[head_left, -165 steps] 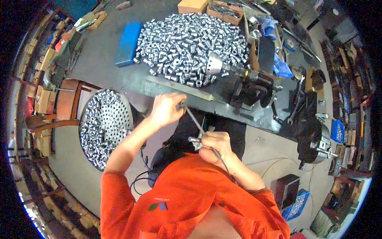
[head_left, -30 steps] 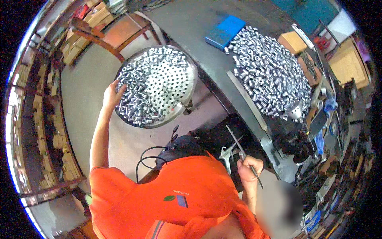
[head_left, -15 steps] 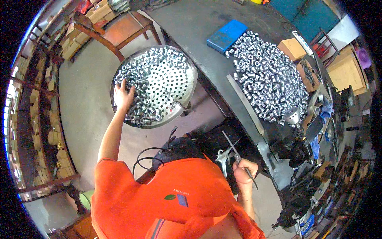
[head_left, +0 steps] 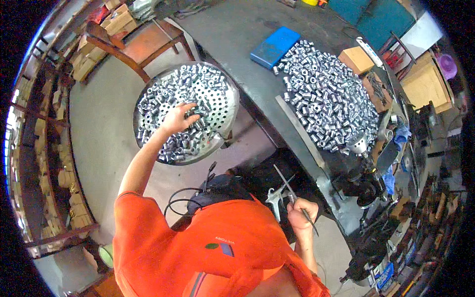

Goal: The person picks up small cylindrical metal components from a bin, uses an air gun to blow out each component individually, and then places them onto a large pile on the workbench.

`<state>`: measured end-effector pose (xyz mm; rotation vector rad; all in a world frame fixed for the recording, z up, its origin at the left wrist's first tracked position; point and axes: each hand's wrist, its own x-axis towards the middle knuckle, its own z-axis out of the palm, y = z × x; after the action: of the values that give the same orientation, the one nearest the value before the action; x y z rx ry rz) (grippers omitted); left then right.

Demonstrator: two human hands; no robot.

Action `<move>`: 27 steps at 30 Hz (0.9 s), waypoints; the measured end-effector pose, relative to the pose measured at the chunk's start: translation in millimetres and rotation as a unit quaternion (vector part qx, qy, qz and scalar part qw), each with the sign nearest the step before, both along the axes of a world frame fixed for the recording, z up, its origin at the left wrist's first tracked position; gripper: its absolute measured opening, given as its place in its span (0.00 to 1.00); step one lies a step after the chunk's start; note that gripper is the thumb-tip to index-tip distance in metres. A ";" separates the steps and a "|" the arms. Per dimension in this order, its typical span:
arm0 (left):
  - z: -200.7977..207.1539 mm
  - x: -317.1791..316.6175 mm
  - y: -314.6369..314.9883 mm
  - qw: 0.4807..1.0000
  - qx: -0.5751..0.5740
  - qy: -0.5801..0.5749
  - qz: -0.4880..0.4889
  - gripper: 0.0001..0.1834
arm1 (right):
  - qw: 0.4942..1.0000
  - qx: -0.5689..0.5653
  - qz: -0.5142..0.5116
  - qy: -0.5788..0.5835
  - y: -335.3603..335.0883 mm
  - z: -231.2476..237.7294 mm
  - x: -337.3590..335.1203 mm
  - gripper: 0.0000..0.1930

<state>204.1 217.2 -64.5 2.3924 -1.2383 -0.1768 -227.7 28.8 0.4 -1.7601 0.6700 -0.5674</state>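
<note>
Clasping a rod (head_left: 282, 177), the right hand (head_left: 301, 213) flanks a lettered orange shirt (head_left: 213, 242), the left hand (head_left: 177, 120) splayed over fittings (head_left: 178, 146).

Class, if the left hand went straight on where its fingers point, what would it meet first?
The left hand would probably meet metal parts just ahead, on the perforated tray; depth is unclear.

Left hand (head_left: 179, 120) rests among small metal tubes (head_left: 178, 147) on a round tray with holes (head_left: 217, 105); whether it grips any is unclear. Right hand (head_left: 302, 214) holds a thin rod (head_left: 283, 177), an air gun (head_left: 274, 199) just left of it. Beyond that hand, a table (head_left: 232, 47) bears a tube heap (head_left: 329, 101).
</note>
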 end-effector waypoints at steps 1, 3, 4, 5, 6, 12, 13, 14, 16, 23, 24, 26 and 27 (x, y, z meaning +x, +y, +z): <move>6.4 4.4 -1.1 0.998 0.011 0.027 0.058 0.27 | 0.999 -0.029 -0.011 0.016 1.2 1.3 1.3 0.15; 4.6 32.1 5.8 0.991 0.023 -0.020 0.133 0.26 | 0.997 -0.058 -0.025 0.035 2.0 5.4 2.8 0.15; 11.4 42.2 9.3 0.983 0.015 -0.067 0.168 0.25 | 0.997 -0.058 -0.030 0.037 2.0 7.5 3.3 0.15; 7.8 57.7 13.8 0.973 0.005 -0.116 0.202 0.25 | 0.997 -0.058 -0.035 0.039 2.0 8.3 3.3 0.14; 5.7 74.2 18.3 0.960 0.049 -0.135 0.239 0.26 | 0.999 -0.035 -0.030 0.024 1.6 5.6 2.4 0.14; -27.6 75.9 -28.7 0.943 0.057 -0.137 0.297 0.28 | 0.999 -0.037 -0.008 0.009 1.1 1.0 5.3 0.15; -28.3 60.0 -47.1 0.954 0.060 -0.124 0.265 0.26 | 0.999 -0.050 -0.009 0.020 1.0 -1.4 4.0 0.15; -28.4 45.0 -60.9 0.964 0.063 -0.112 0.233 0.24 | 0.998 -0.061 -0.010 0.031 1.3 -3.4 2.2 0.14; -37.8 33.1 -72.0 0.986 0.013 -0.085 0.145 0.20 | 0.999 -0.039 -0.005 0.033 1.6 2.8 1.6 0.15; -12.1 -2.1 -76.6 0.999 0.031 -0.017 -0.010 0.13 | 0.994 -0.085 -0.038 0.052 3.6 -0.9 -7.2 0.17; -9.3 -1.4 -75.1 0.999 0.050 -0.004 -0.004 0.13 | 0.995 -0.083 -0.037 0.048 3.9 -1.7 -7.4 0.16; -3.5 0.1 -77.8 0.998 0.060 -0.005 0.019 0.14 | 0.996 -0.078 -0.035 0.040 4.6 -3.7 -8.3 0.16; -1.7 3.2 -79.1 0.998 0.062 -0.005 0.022 0.14 | 0.996 -0.072 -0.028 0.040 4.3 -2.9 -8.1 0.15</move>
<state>207.3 138.1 -66.2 2.5270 -1.2102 -0.2361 -235.7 33.1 -2.5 -1.9112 0.7529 -0.5977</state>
